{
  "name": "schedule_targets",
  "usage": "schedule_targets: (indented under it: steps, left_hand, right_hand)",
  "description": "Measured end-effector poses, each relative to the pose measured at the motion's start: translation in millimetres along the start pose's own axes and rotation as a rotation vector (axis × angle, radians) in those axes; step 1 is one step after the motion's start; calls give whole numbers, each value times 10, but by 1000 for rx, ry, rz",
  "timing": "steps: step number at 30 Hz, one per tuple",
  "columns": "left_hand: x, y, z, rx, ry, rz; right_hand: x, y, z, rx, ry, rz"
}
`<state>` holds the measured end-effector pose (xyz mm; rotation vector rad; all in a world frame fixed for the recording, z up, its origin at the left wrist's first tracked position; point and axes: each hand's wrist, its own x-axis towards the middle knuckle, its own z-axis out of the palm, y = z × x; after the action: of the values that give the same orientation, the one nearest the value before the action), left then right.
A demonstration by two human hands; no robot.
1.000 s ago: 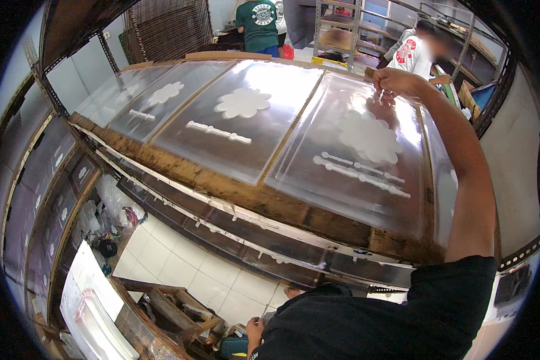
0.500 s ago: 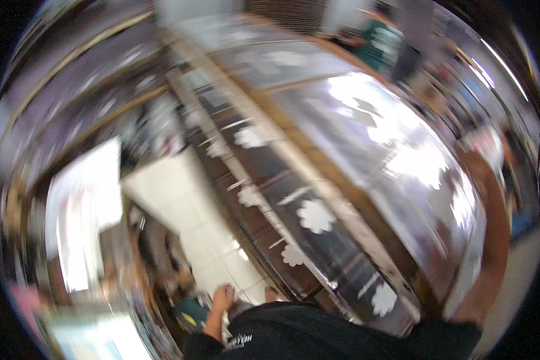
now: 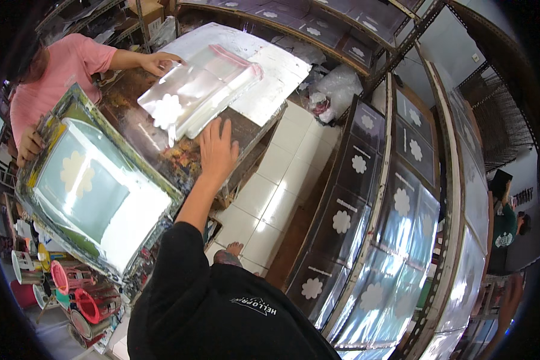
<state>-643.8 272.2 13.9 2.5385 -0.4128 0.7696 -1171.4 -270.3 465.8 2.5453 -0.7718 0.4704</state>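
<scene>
My left hand point(image 3: 218, 150) lies with its fingers spread on the dark, paint-stained work table point(image 3: 153, 147), at the near edge of a stack of clear plastic bags point(image 3: 213, 90). The top bag bears a white flower print point(image 3: 167, 111). Whether my fingertips touch the stack is hard to tell. To the left, a printing screen point(image 3: 81, 174) with a flower-shaped area and white ink stands tilted up. At the far right edge a dim forearm point(image 3: 503, 315) shows, seemingly my right; its hand cannot be made out.
Opposite, a person in pink has one hand point(image 3: 159, 63) by the bags and another point(image 3: 30, 146) on the screen's frame. A rack point(image 3: 372, 198) of printed flower sheets stands to my right. Ink pots point(image 3: 96, 305) sit lower left. A person in green point(image 3: 505, 228) is farther right.
My view has swung left from the rack to the work table. My left hand, low beside my body before, now reaches out to the bag stack with its fingers spread.
</scene>
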Motion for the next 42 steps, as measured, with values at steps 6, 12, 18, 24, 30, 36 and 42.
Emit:
schedule_targets:
  steps: [6,12,18,24,30,36,42]
  left_hand:
    - [958,-494,666,445,-115,89]
    - [1254,-794,1085,591,-307,212]
    - [1221,-632,778,282,-116,306]
    - [846,871,84,-215,-48,515]
    - [375,1650,-452,-431,-158,790]
    - [-31,2287,-702,-671,-235,1011]
    - [-240,2634,-1435,-1053,-382,1274]
  right_hand:
    - [938,-3020,78,315,-233,-433]
    - [1208,-4132,367,342,-440,-840]
    - [1460,-4758,1022,658,-566,-891]
    - [1537,-5196,1647,1265,-979,-415]
    - [1512,-5330,1924,1325,-772,-388]
    - [1187,-4450,1534,1098,-708,-159]
    - [342,-3372,647,925,-452,7]
